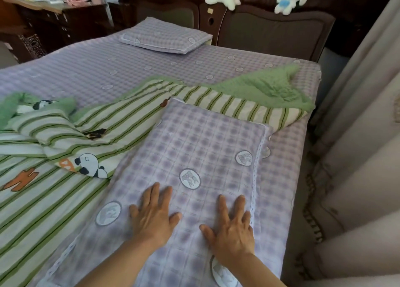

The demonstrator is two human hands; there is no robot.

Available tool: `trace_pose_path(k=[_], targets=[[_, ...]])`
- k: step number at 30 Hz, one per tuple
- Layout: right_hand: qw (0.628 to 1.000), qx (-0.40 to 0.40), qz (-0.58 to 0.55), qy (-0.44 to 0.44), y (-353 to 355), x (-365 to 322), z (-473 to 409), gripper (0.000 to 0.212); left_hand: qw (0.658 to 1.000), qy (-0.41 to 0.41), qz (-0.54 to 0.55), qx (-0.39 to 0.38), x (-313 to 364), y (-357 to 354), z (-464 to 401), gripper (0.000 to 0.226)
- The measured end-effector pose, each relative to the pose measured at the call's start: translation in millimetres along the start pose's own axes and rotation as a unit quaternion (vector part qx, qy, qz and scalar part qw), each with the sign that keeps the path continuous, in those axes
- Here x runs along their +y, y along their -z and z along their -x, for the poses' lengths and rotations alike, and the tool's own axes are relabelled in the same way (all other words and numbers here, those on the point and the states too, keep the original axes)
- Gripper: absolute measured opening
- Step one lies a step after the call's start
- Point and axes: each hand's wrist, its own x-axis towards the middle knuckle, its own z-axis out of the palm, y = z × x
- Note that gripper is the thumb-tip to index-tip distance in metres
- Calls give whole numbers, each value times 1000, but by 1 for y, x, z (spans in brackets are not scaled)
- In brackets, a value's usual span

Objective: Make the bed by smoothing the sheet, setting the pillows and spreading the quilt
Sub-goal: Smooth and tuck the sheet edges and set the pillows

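A purple checked pillow is lying long-ways, pointing away toward the headboard, near the bed's right edge. Its far end is resting on the striped green quilt, which is lying bunched across the bed. The left hand and right hand are pressing flat on the near end, fingers straight and spread, gripping nothing. Another pillow is sitting by the headboard, with bare sheet between.

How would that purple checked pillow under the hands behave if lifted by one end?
The near pillow looks thin and flat, so it would probably sag. It seems light for its size. Lying partly on the rumpled striped quilt, it might slide when pushed.
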Motion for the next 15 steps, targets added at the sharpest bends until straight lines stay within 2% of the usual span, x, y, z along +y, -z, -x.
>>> trace_pose_path(k=[10, 15], targets=[[998, 40, 17, -47, -8, -13, -22, 90, 998, 58, 10, 25, -29, 4, -37, 72], [987, 65, -25, -148, -14, -22, -29, 100, 994, 95, 19, 42, -41, 3, -56, 85]])
